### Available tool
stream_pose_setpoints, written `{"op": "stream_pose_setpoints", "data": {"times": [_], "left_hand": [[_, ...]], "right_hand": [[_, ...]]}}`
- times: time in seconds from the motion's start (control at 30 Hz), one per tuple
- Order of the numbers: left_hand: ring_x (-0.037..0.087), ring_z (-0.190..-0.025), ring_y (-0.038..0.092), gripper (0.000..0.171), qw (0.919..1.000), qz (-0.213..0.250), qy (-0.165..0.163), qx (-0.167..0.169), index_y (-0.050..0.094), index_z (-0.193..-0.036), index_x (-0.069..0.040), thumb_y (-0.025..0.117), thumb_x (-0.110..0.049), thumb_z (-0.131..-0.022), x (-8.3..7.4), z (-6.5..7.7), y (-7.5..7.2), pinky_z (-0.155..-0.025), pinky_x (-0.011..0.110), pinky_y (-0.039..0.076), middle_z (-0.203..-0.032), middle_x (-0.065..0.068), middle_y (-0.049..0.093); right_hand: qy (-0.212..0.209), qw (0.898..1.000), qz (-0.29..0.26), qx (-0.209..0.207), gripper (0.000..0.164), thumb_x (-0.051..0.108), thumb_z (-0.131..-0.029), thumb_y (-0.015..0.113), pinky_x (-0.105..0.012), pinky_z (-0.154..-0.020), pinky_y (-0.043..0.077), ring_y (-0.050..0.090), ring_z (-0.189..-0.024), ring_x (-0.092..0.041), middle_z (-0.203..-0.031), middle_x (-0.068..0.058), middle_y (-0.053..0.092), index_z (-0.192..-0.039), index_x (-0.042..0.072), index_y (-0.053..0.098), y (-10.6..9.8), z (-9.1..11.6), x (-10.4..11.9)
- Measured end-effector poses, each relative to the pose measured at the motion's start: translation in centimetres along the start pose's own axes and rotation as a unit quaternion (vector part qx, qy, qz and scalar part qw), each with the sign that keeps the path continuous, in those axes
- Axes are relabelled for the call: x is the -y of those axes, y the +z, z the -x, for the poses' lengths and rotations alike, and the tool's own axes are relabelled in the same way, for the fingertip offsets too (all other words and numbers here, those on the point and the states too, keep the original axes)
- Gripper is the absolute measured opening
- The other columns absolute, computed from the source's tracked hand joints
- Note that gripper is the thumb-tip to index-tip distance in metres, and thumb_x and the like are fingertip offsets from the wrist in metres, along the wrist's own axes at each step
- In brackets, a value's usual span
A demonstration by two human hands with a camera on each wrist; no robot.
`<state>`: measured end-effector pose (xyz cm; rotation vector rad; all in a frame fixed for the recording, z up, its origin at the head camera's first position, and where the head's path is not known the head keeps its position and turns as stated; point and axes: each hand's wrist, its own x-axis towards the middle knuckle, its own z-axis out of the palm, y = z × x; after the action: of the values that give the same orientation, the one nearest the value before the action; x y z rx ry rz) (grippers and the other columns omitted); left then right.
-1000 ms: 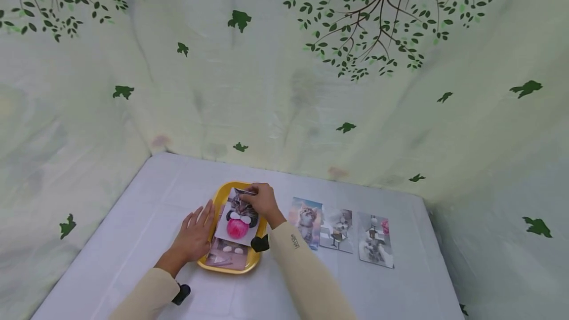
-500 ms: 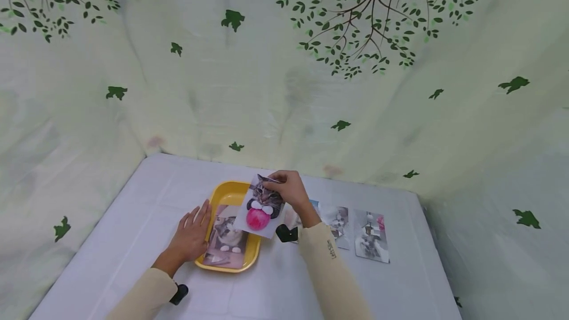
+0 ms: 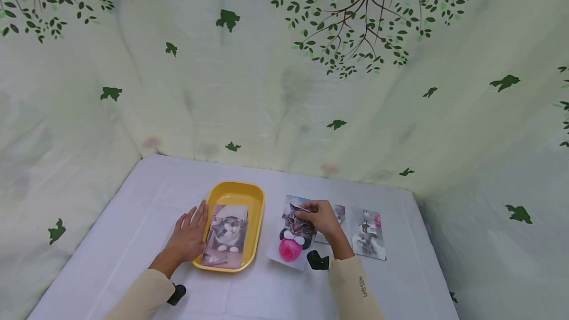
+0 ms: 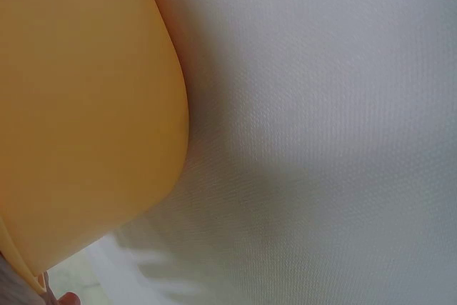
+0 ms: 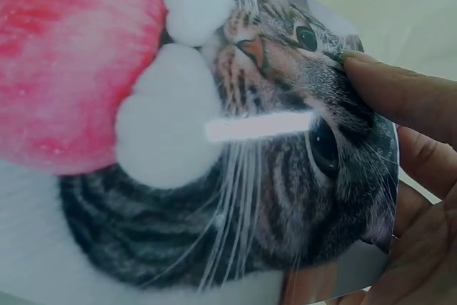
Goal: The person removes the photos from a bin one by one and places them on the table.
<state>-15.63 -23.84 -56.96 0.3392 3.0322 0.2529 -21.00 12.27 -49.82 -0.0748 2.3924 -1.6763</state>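
My right hand (image 3: 321, 219) pinches a glossy photo card (image 5: 278, 198) by its top edge, thumb in front and fingers behind. The card shows a tabby cat with white paws on a pink ball. In the head view it overlaps a kitten card (image 3: 294, 199), of which only the upper edge shows. My left hand (image 3: 188, 236), fingers straight, rests against the left rim of a yellow tray (image 3: 256, 221). Inside the tray lies a card with a grey-and-white cat (image 3: 228, 236). The left wrist view is mostly the tray's yellow outer wall (image 4: 93, 105).
To the right of the held card, a greyish card (image 3: 340, 214) lies partly behind my right hand. Farther right is another grey card (image 3: 368, 236) with a pink patch. A white cloth (image 3: 266, 300) covers the table, and a leaf-patterned sheet (image 3: 249, 88) hangs behind it.
My right hand has lifted the tabby-cat card out of the tray and carried it right, over the kitten card. The grey-and-white cat card beneath is uncovered. My left hand stays at the tray.
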Motion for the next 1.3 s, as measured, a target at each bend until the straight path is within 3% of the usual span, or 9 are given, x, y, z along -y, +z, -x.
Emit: {"op": "stream_pose_setpoints", "data": {"times": [0.4,0.53,0.63,0.8,1.0,1.3], "left_hand": [[0.046,-0.139,0.017,0.09,1.0,-0.002,-0.001,-0.003,0.015,-0.148,0.01,0.063,-0.015,-0.076,0.0,-0.1,0.1,-0.112,0.062,0.015,-0.157,0.023,0.009],[0.046,-0.139,0.016,0.09,1.0,0.004,-0.001,-0.001,0.015,-0.148,0.01,0.063,-0.014,-0.076,0.0,-0.1,0.2,-0.112,0.063,0.015,-0.157,0.023,0.008],[0.046,-0.139,0.016,0.09,1.0,0.004,-0.002,-0.001,0.014,-0.148,0.01,0.062,-0.014,-0.076,0.0,-0.1,0.1,-0.112,0.063,0.014,-0.157,0.023,0.008],[0.046,-0.139,0.017,0.089,1.0,0.004,0.001,-0.001,0.014,-0.148,0.009,0.062,-0.014,-0.077,0.0,-0.1,0.1,-0.112,0.063,0.015,-0.157,0.023,0.009],[0.046,-0.139,0.018,0.089,1.0,-0.004,0.003,-0.008,0.015,-0.148,0.01,0.062,-0.015,-0.077,0.0,-0.1,0.2,-0.112,0.063,0.017,-0.156,0.024,0.01],[0.046,-0.139,0.017,0.09,1.0,0.002,0.0,-0.005,0.015,-0.148,0.01,0.064,-0.015,-0.076,0.1,-0.1,0.3,-0.112,0.063,0.015,-0.157,0.023,0.009]], "right_hand": [[0.011,0.999,0.019,0.037,0.016,0.016,-0.082,0.075,-0.024,-0.055,0.041,0.049,-0.064,-0.011,-0.072,0.002,0.061,-0.087,0.002,0.07,1.7,3.0,-6.2],[-0.02,0.998,0.051,0.039,0.014,0.017,-0.082,0.075,-0.024,-0.057,0.044,0.05,-0.067,-0.01,-0.075,0.003,0.062,-0.085,0.004,0.071,2.8,3.5,-7.4],[-0.044,0.995,0.087,0.032,0.015,0.017,-0.082,0.075,-0.026,-0.06,0.047,0.053,-0.071,-0.01,-0.079,0.001,0.065,-0.086,0.004,0.071,3.6,3.7,-7.8],[-0.046,0.989,0.141,0.014,0.016,0.018,-0.081,0.076,-0.028,-0.065,0.049,0.056,-0.075,-0.012,-0.084,-0.002,0.067,-0.088,0.004,0.071,4.6,3.6,-8.5],[-0.063,0.986,0.156,-0.006,0.016,0.018,-0.082,0.075,-0.029,-0.065,0.049,0.059,-0.077,-0.015,-0.086,-0.004,0.069,-0.09,0.004,0.071,5.3,3.7,-8.8],[-0.093,0.977,0.185,-0.048,0.017,0.014,-0.081,0.075,-0.037,-0.076,0.054,0.063,-0.088,-0.023,-0.092,-0.005,0.066,-0.096,0.004,0.071,5.8,4.0,-9.1]]}}
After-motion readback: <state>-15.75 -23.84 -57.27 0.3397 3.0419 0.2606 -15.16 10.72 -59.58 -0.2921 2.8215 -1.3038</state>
